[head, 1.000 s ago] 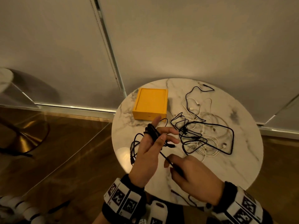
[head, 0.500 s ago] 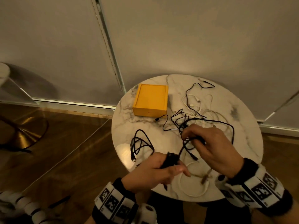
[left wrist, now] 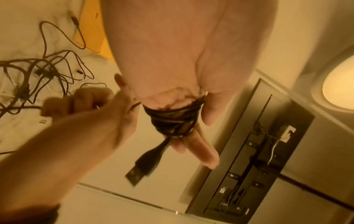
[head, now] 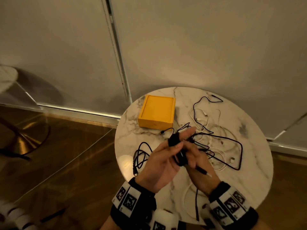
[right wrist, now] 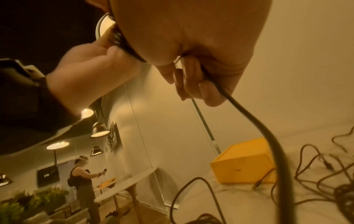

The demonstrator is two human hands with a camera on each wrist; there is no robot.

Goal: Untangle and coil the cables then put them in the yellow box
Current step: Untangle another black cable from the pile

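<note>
My left hand [head: 159,163] is raised over the round marble table [head: 249,176], fingers straight, with a black cable [left wrist: 172,119] wound in several turns around them and the thumb against the coil. Its USB plug [left wrist: 141,169] dangles below the fingers. My right hand [head: 199,165] is close beside the left hand, its fingers [right wrist: 191,80] curled round the free length of the same cable [right wrist: 277,151]. The yellow box [head: 157,112] sits open at the table's back left. A tangle of black and white cables [head: 216,141] lies right of the hands.
A separate loose black cable [head: 141,155] lies on the table left of my hands. A white cable [head: 187,193] loops near the front edge. A wall runs behind the table, wooden floor to the left. A person [right wrist: 82,174] stands far off.
My left hand rose from the front edge to mid-table. My right hand came back from the tangle to the left hand, carrying the black cable.
</note>
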